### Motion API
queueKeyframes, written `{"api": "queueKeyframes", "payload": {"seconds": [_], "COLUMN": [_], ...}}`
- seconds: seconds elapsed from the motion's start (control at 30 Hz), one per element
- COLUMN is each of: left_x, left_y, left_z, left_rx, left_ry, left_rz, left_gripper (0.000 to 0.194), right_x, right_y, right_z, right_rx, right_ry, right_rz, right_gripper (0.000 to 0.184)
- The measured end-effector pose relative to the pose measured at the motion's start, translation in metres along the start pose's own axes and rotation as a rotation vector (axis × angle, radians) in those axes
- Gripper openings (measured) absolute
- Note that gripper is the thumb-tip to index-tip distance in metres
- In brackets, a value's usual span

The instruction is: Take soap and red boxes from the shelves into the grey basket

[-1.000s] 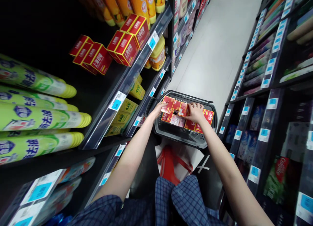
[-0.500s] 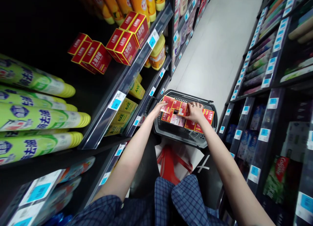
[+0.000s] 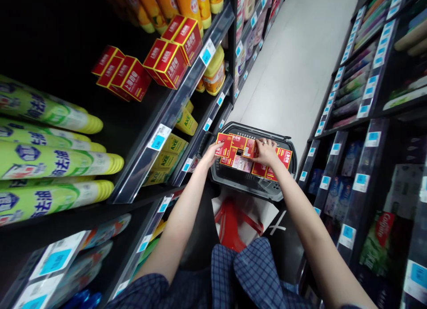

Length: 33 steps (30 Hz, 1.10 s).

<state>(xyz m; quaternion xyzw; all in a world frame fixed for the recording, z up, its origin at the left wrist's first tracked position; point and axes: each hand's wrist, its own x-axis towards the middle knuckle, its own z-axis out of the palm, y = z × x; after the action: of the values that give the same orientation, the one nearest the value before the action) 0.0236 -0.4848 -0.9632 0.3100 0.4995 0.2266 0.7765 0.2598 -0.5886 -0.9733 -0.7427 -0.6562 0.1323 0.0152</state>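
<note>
A dark grey shopping basket stands on the aisle floor in front of me, filled with several red boxes. My left hand grips one red box at the basket's left side, tilted up. My right hand has its fingers closed on another red box in the middle of the pile. A ring shows on that hand.
Black shelves line both sides of the aisle. On the left stand matching red boxes, green-yellow bottles, yellow AXE packs and orange bottles. A red and white bag lies near my knees. The pale floor runs ahead.
My left hand has lifted the left red box and tilted it upward. My right hand stays on the boxes in the middle of the basket.
</note>
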Motion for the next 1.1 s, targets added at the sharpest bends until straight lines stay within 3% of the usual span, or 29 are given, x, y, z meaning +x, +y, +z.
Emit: {"api": "queueKeyframes", "payload": {"seconds": [0.07,0.17,0.3,0.43,0.53,0.63,0.73,0.83,1.0,1.1], "left_x": [-0.009,-0.040,-0.108,-0.185,-0.234,-0.270,-0.297,-0.325,-0.379,-0.402], "left_y": [0.002,0.007,0.008,-0.007,-0.028,-0.049,-0.054,-0.041,-0.015,-0.016], "left_z": [-0.002,-0.009,-0.010,0.018,0.049,0.072,0.083,0.085,0.086,0.087], "left_rx": [-0.028,-0.088,-0.155,-0.260,-0.324,-0.291,-0.193,0.005,0.352,0.393], "left_ry": [0.052,0.150,0.045,-0.059,-0.036,-0.051,-0.138,-0.238,-0.346,-0.329], "left_rz": [0.051,0.129,0.083,0.066,0.149,0.196,0.287,0.499,0.788,0.849], "left_gripper": [0.035,0.039,0.052,0.060,0.069,0.076,0.080,0.083,0.075,0.070], "right_x": [-0.003,-0.019,-0.071,-0.145,-0.192,-0.223,-0.248,-0.271,-0.305,-0.319], "right_y": [0.000,-0.006,-0.035,-0.095,-0.140,-0.165,-0.166,-0.156,-0.152,-0.157], "right_z": [-0.006,-0.023,-0.053,-0.084,-0.109,-0.132,-0.151,-0.162,-0.160,-0.157], "right_rx": [0.037,0.180,0.614,0.955,0.956,0.846,0.821,0.889,1.072,1.106], "right_ry": [0.018,0.123,0.212,0.095,0.194,0.344,0.389,0.364,0.341,0.371], "right_rz": [0.010,0.069,0.028,-0.118,-0.113,-0.081,-0.076,-0.173,-0.328,-0.391], "right_gripper": [0.091,0.072,0.047,0.060,0.084,0.083,0.068,0.062,0.064,0.066]}}
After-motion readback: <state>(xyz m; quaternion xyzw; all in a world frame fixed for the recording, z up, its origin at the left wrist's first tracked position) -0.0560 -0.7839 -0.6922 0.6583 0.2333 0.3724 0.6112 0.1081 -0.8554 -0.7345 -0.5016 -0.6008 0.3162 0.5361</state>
